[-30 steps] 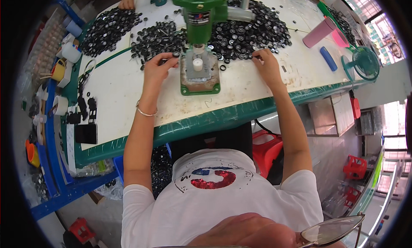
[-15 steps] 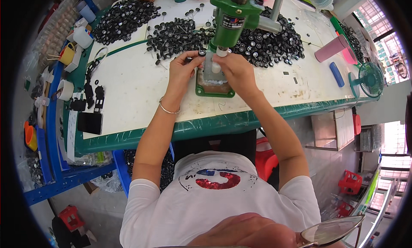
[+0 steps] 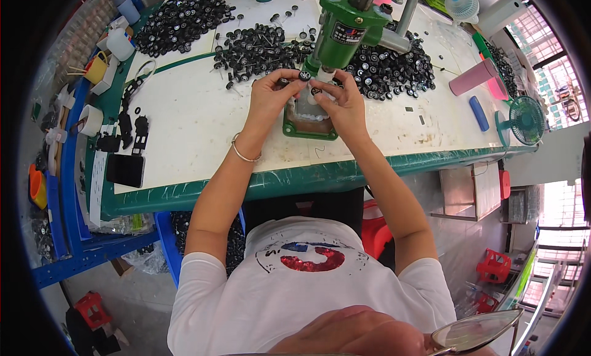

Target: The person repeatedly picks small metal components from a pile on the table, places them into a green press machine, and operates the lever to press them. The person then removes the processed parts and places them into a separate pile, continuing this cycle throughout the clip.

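My left hand is closed in a pinch on a small black toy wheel with a silver hub; another dark wheel shows between its fingers. Close beside it, my right hand pinches a second black wheel between thumb and fingers, with a further dark piece by its index finger. Both hands are just above the base of a green bench press, below its ram. A whitish block on the base is partly hidden behind my right hand.
Heaps of black wheels, some on thin axles, lie behind the press to the left, in the middle and right. A phone and black plastic parts lie at left. At right are a pink cup and a green fan.
My right hand has left the press's white block and now pinches a wheel beside my left hand. The other person's hands at the far edge are out of view. The whole view has shifted slightly.
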A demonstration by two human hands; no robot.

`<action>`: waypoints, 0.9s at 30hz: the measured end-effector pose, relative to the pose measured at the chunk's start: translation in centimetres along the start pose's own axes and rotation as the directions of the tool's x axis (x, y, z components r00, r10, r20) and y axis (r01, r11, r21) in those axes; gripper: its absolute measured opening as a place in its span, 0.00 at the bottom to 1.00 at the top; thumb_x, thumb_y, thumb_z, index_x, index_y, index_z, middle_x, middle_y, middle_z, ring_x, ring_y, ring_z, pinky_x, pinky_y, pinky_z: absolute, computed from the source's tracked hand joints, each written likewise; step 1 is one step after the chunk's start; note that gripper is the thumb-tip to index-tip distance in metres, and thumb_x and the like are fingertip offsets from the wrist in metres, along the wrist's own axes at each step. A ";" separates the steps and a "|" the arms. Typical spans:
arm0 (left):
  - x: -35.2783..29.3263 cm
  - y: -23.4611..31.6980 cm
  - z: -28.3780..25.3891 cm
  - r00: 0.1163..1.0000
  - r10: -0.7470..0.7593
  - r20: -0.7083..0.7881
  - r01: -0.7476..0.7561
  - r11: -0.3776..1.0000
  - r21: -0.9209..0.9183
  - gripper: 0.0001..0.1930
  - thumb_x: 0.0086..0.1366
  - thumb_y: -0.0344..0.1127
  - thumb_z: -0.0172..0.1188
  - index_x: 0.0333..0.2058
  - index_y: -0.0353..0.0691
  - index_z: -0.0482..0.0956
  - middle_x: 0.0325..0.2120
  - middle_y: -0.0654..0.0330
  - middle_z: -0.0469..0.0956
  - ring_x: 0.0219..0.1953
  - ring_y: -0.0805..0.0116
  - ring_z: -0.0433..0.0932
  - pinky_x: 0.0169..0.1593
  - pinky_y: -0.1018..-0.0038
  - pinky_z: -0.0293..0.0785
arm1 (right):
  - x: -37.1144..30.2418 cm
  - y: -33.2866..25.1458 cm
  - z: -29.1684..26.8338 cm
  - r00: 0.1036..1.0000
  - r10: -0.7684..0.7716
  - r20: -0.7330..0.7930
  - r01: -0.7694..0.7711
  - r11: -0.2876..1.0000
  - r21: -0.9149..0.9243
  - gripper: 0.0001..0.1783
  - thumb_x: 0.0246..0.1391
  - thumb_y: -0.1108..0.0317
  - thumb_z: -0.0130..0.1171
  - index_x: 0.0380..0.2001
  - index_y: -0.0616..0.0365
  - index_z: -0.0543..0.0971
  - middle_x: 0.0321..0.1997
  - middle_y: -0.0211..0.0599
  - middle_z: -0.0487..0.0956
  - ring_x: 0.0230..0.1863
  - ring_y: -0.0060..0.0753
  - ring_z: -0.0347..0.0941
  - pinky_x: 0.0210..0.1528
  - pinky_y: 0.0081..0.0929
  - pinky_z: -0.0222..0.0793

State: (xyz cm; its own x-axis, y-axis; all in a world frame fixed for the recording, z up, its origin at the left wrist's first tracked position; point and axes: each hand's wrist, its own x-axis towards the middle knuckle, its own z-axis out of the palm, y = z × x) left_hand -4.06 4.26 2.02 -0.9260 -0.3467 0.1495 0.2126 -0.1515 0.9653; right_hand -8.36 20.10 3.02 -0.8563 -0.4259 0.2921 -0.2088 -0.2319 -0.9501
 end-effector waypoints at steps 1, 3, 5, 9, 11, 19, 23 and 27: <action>0.0 0.3 0.1 1.000 -0.014 0.005 0.014 1.000 0.021 0.09 0.56 0.29 0.67 0.37 0.37 0.82 0.22 0.66 0.79 0.21 0.85 0.70 0.23 0.87 0.59 | -0.1 -0.4 0.2 0.999 0.038 -0.002 -0.037 0.996 0.075 0.29 0.49 0.85 0.56 0.56 0.64 0.63 0.54 0.43 0.73 0.55 0.38 0.73 0.53 0.30 0.69; -0.1 1.0 0.3 0.999 -0.043 0.012 0.042 0.997 0.067 0.10 0.55 0.28 0.67 0.36 0.35 0.82 0.23 0.66 0.80 0.24 0.82 0.74 0.28 0.86 0.68 | -0.1 -0.6 0.1 0.997 0.062 -0.036 -0.056 0.988 0.144 0.30 0.48 0.86 0.56 0.56 0.65 0.63 0.54 0.42 0.72 0.56 0.38 0.72 0.54 0.29 0.69; 0.0 0.9 0.3 0.997 -0.038 0.062 0.032 0.994 0.101 0.09 0.55 0.28 0.67 0.36 0.35 0.82 0.23 0.66 0.80 0.24 0.82 0.74 0.29 0.85 0.68 | 0.5 -0.6 -0.9 0.994 0.035 -0.108 -0.021 0.991 0.130 0.29 0.48 0.85 0.57 0.55 0.66 0.64 0.52 0.41 0.73 0.57 0.37 0.71 0.55 0.29 0.68; -0.3 2.1 1.5 0.988 -0.044 0.145 0.031 0.996 0.087 0.08 0.55 0.29 0.67 0.35 0.39 0.83 0.22 0.71 0.77 0.23 0.88 0.68 0.25 0.88 0.58 | 2.9 -2.9 -4.9 0.982 -0.036 -0.185 0.059 0.991 0.122 0.25 0.51 0.82 0.56 0.54 0.66 0.67 0.52 0.40 0.73 0.54 0.35 0.73 0.54 0.28 0.69; 0.2 1.5 2.1 0.992 -0.003 0.129 -0.004 0.999 0.050 0.08 0.54 0.29 0.68 0.35 0.39 0.83 0.23 0.71 0.77 0.23 0.88 0.67 0.25 0.88 0.57 | 4.7 -5.8 -6.1 0.975 -0.060 -0.214 0.089 0.988 0.125 0.22 0.55 0.79 0.52 0.55 0.66 0.68 0.49 0.40 0.74 0.50 0.33 0.74 0.53 0.29 0.71; 0.4 0.2 1.7 0.996 -0.007 0.092 0.015 0.996 -0.084 0.07 0.55 0.27 0.67 0.34 0.38 0.83 0.26 0.69 0.79 0.25 0.86 0.72 0.28 0.87 0.65 | 15.3 -18.4 -4.9 0.986 -0.167 0.012 0.159 0.955 0.249 0.13 0.63 0.59 0.52 0.40 0.58 0.75 0.33 0.35 0.79 0.27 0.24 0.73 0.28 0.16 0.71; 1.4 -0.4 2.4 0.988 0.044 0.146 -0.028 0.993 -0.110 0.07 0.54 0.27 0.68 0.33 0.37 0.84 0.25 0.68 0.80 0.24 0.85 0.74 0.28 0.85 0.70 | 20.1 -20.5 -5.5 0.990 -0.140 0.007 0.136 0.973 0.187 0.11 0.61 0.60 0.55 0.31 0.55 0.73 0.18 0.21 0.66 0.16 0.14 0.59 0.17 0.12 0.54; 1.2 0.1 2.2 0.987 0.040 0.154 -0.032 0.998 -0.052 0.07 0.54 0.27 0.68 0.33 0.38 0.84 0.24 0.68 0.80 0.24 0.85 0.74 0.28 0.85 0.70 | 22.1 -19.2 -6.0 0.969 -0.222 -0.104 0.238 0.957 0.167 0.12 0.59 0.58 0.57 0.26 0.51 0.72 0.12 0.14 0.58 0.11 0.09 0.50 0.12 0.10 0.43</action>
State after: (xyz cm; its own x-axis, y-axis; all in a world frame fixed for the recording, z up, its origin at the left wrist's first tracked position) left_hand -5.88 5.88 2.81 -0.9538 -0.2061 0.2187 0.2580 -0.1885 0.9476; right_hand -26.12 20.34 27.03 -0.8330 -0.2699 0.4831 -0.3244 -0.4690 -0.8214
